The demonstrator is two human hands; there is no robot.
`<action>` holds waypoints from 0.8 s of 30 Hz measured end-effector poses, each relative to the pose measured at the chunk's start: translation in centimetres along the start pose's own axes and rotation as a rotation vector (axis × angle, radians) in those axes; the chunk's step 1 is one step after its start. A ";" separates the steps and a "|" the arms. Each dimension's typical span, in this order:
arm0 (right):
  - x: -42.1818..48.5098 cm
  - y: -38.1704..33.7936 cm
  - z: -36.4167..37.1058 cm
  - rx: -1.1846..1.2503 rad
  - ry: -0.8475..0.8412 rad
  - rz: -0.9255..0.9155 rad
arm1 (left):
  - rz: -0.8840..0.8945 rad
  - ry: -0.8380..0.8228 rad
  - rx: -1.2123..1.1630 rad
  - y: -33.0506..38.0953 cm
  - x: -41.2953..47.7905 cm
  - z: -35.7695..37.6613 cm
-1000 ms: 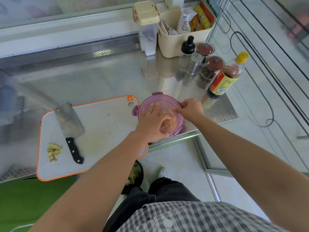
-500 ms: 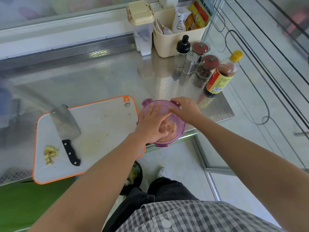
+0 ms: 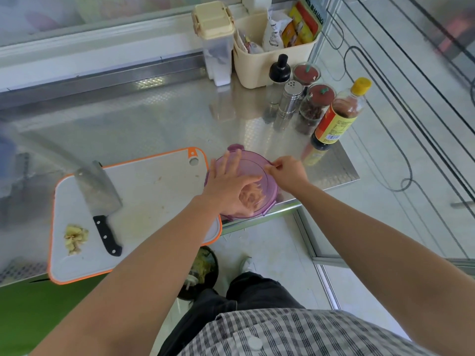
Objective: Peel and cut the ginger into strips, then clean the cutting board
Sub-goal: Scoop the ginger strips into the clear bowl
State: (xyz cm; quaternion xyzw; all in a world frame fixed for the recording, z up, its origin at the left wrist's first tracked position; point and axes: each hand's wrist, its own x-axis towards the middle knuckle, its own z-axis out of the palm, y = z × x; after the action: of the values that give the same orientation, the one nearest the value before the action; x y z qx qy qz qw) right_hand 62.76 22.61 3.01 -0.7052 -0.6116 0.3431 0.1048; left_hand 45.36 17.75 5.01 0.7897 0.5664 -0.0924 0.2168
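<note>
On container (image 3: pixel 254 166), left hand (image 3: pixel 228 187) flat, right hand (image 3: pixel 290 173) pinching

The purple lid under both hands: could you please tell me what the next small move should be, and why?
Probably clip the lid shut at its right edge: the left hand lies flat on it, holding it down, while the right hand pinches that edge. Peel scraps on the cutting board can wait.

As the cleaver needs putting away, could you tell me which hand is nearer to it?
Left. The left hand presses the purple container lid, to the right of the cleaver; the right hand pinches the lid's right edge, farther still.
</note>
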 end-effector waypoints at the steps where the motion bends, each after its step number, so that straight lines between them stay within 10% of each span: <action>1: -0.2 0.2 0.0 -0.016 0.006 0.023 | -0.021 0.049 0.008 0.1 -0.1 0.1; 6: -1.4 1.1 -1.2 -0.161 -0.133 0.128 | -0.210 0.315 -0.041 1.9 -0.4 2.3; 13: -0.5 0.3 -0.6 -0.070 0.010 -0.287 | -0.086 0.198 -0.111 1.1 -0.4 3.2; 24: 1.4 0.0 -0.1 0.146 0.025 -0.103 | 0.041 0.186 -0.150 0.2 -0.7 2.9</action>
State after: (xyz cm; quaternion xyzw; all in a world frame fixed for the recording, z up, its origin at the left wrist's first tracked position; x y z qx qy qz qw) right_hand 62.83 23.94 2.61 -0.6674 -0.6192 0.3719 0.1811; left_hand 45.61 15.78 2.73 0.7879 0.5732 0.0284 0.2234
